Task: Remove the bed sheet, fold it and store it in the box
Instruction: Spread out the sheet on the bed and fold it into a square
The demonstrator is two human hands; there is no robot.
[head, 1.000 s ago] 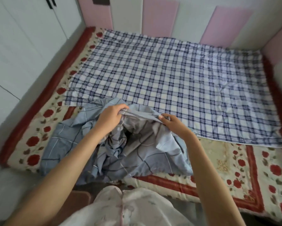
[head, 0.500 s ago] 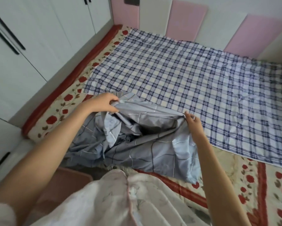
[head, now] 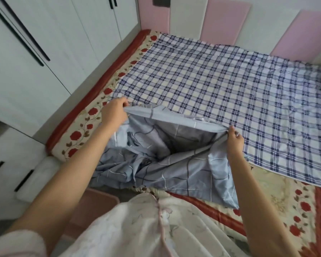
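Holding: the left hand (head: 114,113) and right hand (head: 234,140) each grip one edge of the light blue bed sheet (head: 174,169), which is stretched taut between them.
Left hand: its fingers are curled round the edge, above the near left corner of the plaid sheet (head: 220,86).
Right hand: its thumb and fingers pinch the same edge, over the plaid sheet's near border.
Bed sheet: it is crumpled in a heap at the near side of the bed, sagging below the raised edge with a dark hollow under it.
Plaid sheet: it is spread flat across the far part of the bed, up to the pink and white headboard panels (head: 224,21).
Rose-patterned pad (head: 81,130): it lies under both cloths and is bare along the left and near sides.
Box (head: 100,199): a pinkish rim shows on the floor below the left forearm, mostly hidden.
Wardrobe (head: 35,52): its white doors with black handles stand left of the bed.
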